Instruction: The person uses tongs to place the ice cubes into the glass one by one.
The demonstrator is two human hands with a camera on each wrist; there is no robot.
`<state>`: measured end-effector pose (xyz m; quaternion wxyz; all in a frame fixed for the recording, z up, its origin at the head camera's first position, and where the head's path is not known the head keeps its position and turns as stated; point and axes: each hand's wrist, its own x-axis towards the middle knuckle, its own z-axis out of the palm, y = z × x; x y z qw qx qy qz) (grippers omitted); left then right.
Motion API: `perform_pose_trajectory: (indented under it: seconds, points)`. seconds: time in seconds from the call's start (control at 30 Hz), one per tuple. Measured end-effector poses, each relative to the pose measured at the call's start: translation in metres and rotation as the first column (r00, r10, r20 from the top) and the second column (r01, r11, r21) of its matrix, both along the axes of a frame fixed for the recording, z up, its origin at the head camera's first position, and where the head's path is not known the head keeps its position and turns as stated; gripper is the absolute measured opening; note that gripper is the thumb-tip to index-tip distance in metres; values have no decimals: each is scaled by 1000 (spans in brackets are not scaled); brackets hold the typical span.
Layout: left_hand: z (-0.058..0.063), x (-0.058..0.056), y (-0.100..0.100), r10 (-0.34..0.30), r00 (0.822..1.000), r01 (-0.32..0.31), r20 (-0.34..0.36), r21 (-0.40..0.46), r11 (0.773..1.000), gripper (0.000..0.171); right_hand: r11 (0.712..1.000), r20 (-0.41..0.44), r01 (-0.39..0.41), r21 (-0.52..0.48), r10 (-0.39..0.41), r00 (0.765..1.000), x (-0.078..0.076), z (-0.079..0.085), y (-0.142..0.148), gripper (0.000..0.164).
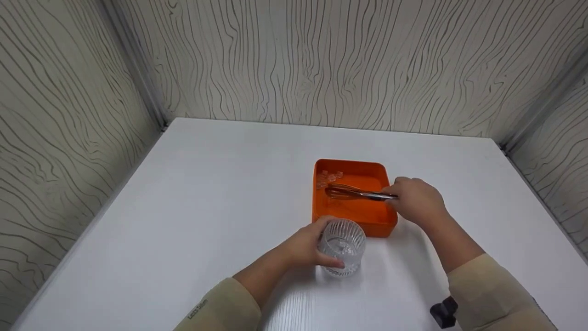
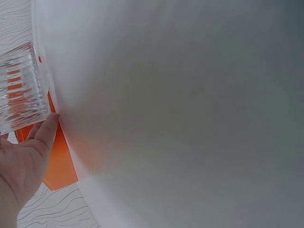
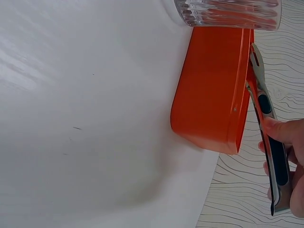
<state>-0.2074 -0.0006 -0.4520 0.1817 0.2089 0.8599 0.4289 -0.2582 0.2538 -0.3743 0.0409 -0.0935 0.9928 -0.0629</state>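
My left hand (image 1: 305, 246) holds a clear ribbed glass (image 1: 342, 243), thumb on its near side and fingers round the left and back. In the left wrist view the same glass (image 2: 21, 90) rests in the crook of that hand (image 2: 26, 161). My right hand (image 1: 418, 200) grips metal tongs with dark grip panels (image 1: 374, 196), and the tongs' ends reach over the inside of an orange box (image 1: 372, 232). Several small clear cubes, like ice (image 1: 331, 177), lie in the box's back left corner. In the right wrist view the thumb presses the tongs (image 3: 273, 152) from above.
The glass stands close against the box's near side. A white table (image 1: 206, 197) lies under everything, with wood-patterned panels (image 1: 321, 64) behind and at both sides. A small black object (image 1: 444, 312) shows beside the right sleeve.
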Motion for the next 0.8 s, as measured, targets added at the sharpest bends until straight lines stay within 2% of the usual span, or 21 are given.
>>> perform_pose_trajectory:
  seconds: [0.23,0.47,0.8]
  points:
    - [0,-1,0,13,1000,-13,8,-6,1000,79,1000,-5,-9,-12,9,1000,2,7,3,19]
    - [-1,-1,0,11,1000,-11,9,4,1000,79,1000,-48,-21,-1,21,999,4,10,7,17]
    - [-2,-1,2,11,1000,-11,8,8,1000,79,1000,-20,-28,-2,28,999,5,15,12,18]
